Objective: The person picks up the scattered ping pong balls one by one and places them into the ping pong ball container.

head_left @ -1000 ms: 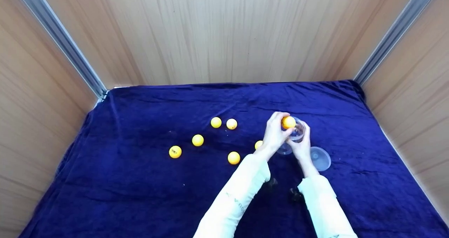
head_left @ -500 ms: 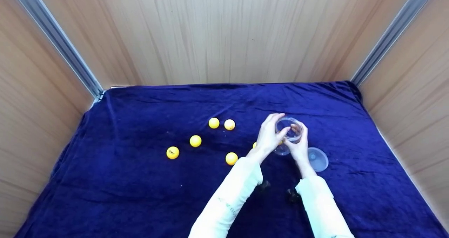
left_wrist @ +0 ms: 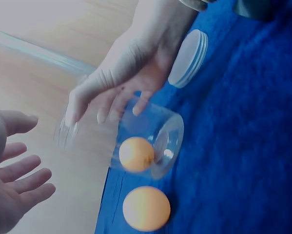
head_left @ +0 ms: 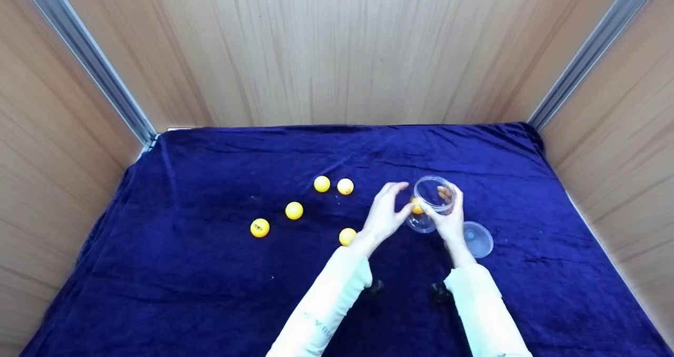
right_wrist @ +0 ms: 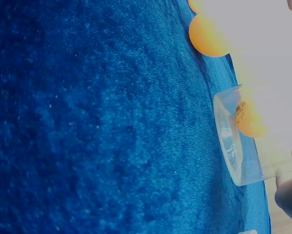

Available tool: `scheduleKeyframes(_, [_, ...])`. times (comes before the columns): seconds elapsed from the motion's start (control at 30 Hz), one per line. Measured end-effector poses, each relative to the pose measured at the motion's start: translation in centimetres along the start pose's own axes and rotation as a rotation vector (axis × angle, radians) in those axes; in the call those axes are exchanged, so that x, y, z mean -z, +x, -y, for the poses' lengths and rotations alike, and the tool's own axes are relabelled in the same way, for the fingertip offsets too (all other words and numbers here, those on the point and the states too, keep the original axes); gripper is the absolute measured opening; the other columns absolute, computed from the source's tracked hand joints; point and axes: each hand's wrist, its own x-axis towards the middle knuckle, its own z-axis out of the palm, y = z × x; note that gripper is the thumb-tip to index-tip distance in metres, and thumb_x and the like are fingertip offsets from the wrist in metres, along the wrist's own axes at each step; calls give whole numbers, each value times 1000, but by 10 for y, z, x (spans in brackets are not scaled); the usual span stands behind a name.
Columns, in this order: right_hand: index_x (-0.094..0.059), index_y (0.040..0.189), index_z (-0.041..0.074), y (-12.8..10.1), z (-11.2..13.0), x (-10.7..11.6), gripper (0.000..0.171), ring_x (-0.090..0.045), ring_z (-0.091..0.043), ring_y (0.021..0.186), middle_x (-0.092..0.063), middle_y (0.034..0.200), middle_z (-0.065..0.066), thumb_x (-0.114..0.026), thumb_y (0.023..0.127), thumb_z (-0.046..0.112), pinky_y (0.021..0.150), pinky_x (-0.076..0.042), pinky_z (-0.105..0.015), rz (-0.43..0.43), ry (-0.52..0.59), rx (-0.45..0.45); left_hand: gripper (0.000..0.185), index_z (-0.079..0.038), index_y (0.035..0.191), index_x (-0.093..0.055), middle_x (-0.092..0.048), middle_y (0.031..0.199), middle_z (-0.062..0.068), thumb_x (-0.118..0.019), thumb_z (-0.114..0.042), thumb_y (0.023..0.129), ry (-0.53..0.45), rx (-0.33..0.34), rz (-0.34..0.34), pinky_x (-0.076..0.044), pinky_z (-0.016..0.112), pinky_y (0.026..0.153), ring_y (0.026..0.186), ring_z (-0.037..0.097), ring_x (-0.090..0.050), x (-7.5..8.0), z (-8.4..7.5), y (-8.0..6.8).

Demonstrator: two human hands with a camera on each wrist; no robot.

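My right hand point(head_left: 450, 217) grips a clear plastic jar point(head_left: 433, 179) near its open rim, thumb on one side and fingers round the other. Inside the jar, near its bottom, is one orange table tennis ball point(left_wrist: 136, 153); the right wrist view shows dark print on this ball point(right_wrist: 248, 119). My left hand point(head_left: 383, 215) is just left of the jar, fingers apart and holding nothing. In the left wrist view, another orange ball point(left_wrist: 146, 208) lies on the cloth beside the jar; in the head view my left hand hides it.
Several yellow-orange balls lie loose to the left, among them one ball point(head_left: 259, 228) with print and one by my left wrist point(head_left: 347, 236). A translucent round lid point(head_left: 478, 239) lies right of the jar. Dark blue cloth point(head_left: 184, 294) covers the table; wood-grain panels point(head_left: 316, 51) surround it.
My left hand has let go of an orange ball over the jar's mouth, and the ball has dropped inside. That hand has then moved left and down, away from the rim. The right hand keeps its grip.
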Motion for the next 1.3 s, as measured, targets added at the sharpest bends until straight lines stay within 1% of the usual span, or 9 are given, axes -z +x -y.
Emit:
scheduleKeyframes(0.2, [-40, 125, 14, 2, -9, 4, 74, -40, -36, 112, -47, 116, -13, -80, 62, 11, 95, -33, -38, -7, 8, -27, 37, 1, 112, -56, -57, 106, 9, -66, -12, 78, 22, 23, 4, -38, 22, 90, 102, 18, -53, 15, 9, -12])
scheduleKeyframes(0.27, [-39, 125, 10, 1, 3, 1, 73, -39, -37, 112, -47, 117, -15, -78, 63, 7, 96, -32, -39, -12, 4, -48, 35, 1, 110, -57, -57, 105, 9, -66, -12, 78, 26, 25, 1, -38, 23, 90, 101, 19, -53, 19, 12, -17])
scheduleKeyframes(0.43, [-41, 122, 10, 3, -4, 2, 71, -42, -33, 111, -48, 116, -17, -78, 62, 1, 95, -33, -34, -28, -2, -55, 32, 1, 106, -59, -58, 101, 10, -66, -9, 77, 20, 22, -21, -41, 25, 85, 94, 20, -55, 31, 22, -31])
scheduleKeyframes(0.5, [-43, 121, 14, 6, -21, 7, 72, -45, -28, 110, -50, 115, -12, -79, 60, 3, 91, -36, -28, -30, -5, -37, 31, 1, 105, -59, -58, 100, 10, -66, -7, 76, 17, 31, -29, -42, 25, 83, 92, 20, -55, 35, 27, -35])
scheduleKeyframes(0.63, [-42, 122, 13, 6, -20, 8, 74, -45, -25, 109, -50, 116, -12, -80, 60, 3, 91, -37, -28, -23, 1, -37, 29, 1, 104, -59, -59, 98, 10, -66, -9, 77, 17, 56, -38, -43, 27, 83, 91, 22, -56, 42, 34, -44])
scheduleKeyframes(0.7, [-42, 122, 13, 5, -11, 6, 73, -45, -26, 110, -49, 117, -12, -80, 61, 6, 90, -37, -29, -4, 43, -36, 29, 1, 104, -59, -59, 98, 10, -66, -10, 77, 25, 67, -38, -43, 27, 83, 92, 22, -56, 45, 38, -49])
scheduleKeyframes(0.87, [-42, 121, 13, 4, -10, 5, 72, -44, -31, 111, -50, 116, -12, -80, 60, 5, 87, -40, -28, -10, 55, -64, 30, 2, 103, -59, -59, 99, 10, -67, -10, 77, 39, 96, -43, -42, 29, 85, 95, 21, -55, 49, 47, -62])
scheduleKeyframes(0.97, [-43, 121, 14, 6, -20, 6, 73, -42, -33, 112, -50, 116, -12, -80, 59, 1, 88, -39, -28, -32, 35, -81, 31, 2, 103, -59, -58, 99, 10, -68, -9, 75, 34, 112, -54, -42, 31, 85, 95, 21, -55, 50, 52, -69])
scheduleKeyframes(1.3, [-43, 120, 13, 4, -22, 7, 72, -42, -34, 112, -49, 116, -17, -81, 59, 4, 92, -36, -32, -35, 49, -69, 38, 4, 101, -60, -58, 95, 12, -74, -5, 68, 10, 138, -88, -43, 34, 84, 91, 24, -56, 47, 65, -90])
